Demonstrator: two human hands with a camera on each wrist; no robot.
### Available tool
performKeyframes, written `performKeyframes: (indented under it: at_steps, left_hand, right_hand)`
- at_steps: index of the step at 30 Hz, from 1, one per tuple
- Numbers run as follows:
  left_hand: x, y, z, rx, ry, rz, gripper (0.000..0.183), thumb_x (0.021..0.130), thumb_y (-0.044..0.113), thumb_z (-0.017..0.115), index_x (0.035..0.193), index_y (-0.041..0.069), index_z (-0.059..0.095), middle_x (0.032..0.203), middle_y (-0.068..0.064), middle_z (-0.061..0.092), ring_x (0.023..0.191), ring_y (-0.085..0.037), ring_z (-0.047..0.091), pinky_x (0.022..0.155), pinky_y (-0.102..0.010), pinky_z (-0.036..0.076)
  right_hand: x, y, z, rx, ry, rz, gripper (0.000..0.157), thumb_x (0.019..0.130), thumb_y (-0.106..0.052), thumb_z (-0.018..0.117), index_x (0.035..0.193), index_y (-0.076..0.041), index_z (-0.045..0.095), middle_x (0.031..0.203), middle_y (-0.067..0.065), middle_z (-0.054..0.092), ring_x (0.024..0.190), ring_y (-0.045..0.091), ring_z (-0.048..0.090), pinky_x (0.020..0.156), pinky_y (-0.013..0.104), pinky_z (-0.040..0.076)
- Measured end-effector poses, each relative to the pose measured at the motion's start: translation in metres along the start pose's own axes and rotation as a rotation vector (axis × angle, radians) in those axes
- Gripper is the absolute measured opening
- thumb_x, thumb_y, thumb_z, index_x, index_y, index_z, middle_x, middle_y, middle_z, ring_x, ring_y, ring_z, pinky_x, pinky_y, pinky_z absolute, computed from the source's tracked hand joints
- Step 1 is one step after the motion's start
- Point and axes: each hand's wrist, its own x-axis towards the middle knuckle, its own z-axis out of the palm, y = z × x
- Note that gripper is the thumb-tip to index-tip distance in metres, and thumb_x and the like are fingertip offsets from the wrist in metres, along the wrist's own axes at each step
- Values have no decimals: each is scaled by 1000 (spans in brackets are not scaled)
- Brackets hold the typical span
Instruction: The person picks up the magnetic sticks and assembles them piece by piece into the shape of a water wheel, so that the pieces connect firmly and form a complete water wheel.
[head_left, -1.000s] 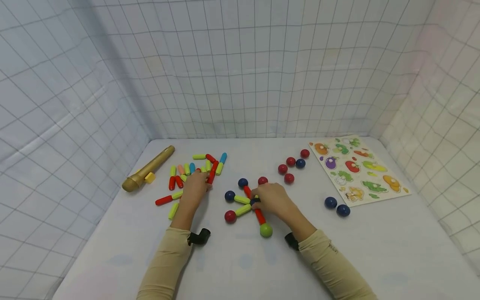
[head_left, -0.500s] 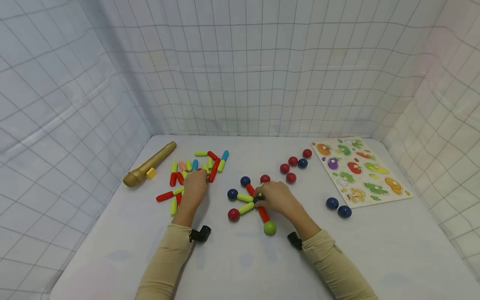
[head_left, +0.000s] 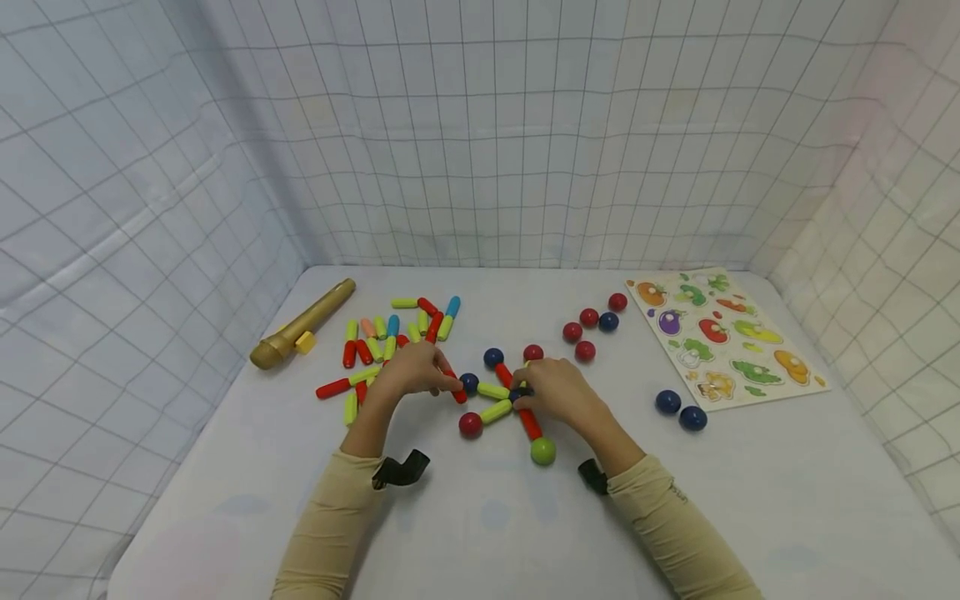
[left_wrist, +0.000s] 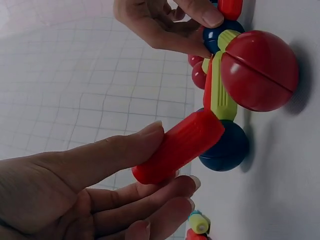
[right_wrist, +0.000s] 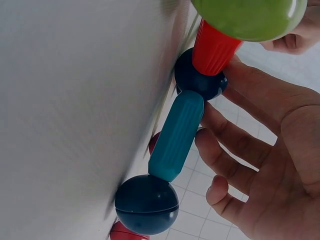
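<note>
Near the middle of the table, several red, yellow-green and blue rods fan out from a dark blue hub ball (right_wrist: 200,80), with balls at their outer ends. My right hand (head_left: 562,392) pinches that hub between thumb and fingers. Among the end balls are a red ball (left_wrist: 260,71), a green ball (head_left: 543,451) and a dark blue ball (right_wrist: 147,205) on a blue rod (right_wrist: 177,135). My left hand (head_left: 411,371) pinches a loose red rod (left_wrist: 180,145) between thumb and fingers, just left of the structure. Part of the structure is hidden beneath my right hand.
Several loose rods (head_left: 350,354) lie to the left, beside a gold microphone-shaped toy (head_left: 303,325). Loose red balls (head_left: 586,351) and one blue ball are behind the right hand. Farther right are two dark blue balls (head_left: 668,402) and a vegetable puzzle board (head_left: 727,337).
My left hand has come away from the loose rods and moved right towards the structure, bringing a red rod. The right hand keeps its hold on the hub ball.
</note>
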Motion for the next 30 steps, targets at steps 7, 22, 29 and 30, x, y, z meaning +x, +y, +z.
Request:
performKeyframes:
  at_steps: [7, 22, 29, 30]
  left_hand:
    - [5, -3, 10, -8, -81, -1, 28, 82, 37, 77, 88, 10, 76, 76, -2, 71, 69, -14, 65, 66, -27, 49]
    - [3, -12, 54, -216, -56, -70, 40, 87, 44, 70, 71, 7, 73, 61, -2, 65, 60, -15, 56, 58, -24, 39]
    - [4, -13, 57, -224, -6, -103, 47, 87, 51, 67, 67, 8, 71, 58, -2, 63, 56, -15, 57, 55, -23, 38]
    - [5, -13, 57, -226, 4, -105, 47, 87, 51, 67, 67, 8, 71, 58, -2, 63, 56, -15, 57, 54, -23, 39]
  right_hand:
    - [2, 1, 1, -10, -7, -1, 29, 82, -31, 78, 108, -20, 73, 96, -3, 70, 78, 12, 53, 73, 28, 47]
    - [-1, 1, -1, -12, -15, 5, 29, 82, -31, 78, 107, -20, 73, 95, -2, 69, 79, 13, 55, 75, 29, 48]
    - [-1, 2, 0, 4, -14, -12, 28, 82, -31, 78, 107, -20, 73, 94, -3, 68, 79, 12, 54, 74, 28, 48]
    - [-1, 2, 0, 2, -12, -14, 28, 82, -31, 78, 108, -20, 73, 94, -3, 68, 78, 12, 54, 73, 27, 47]
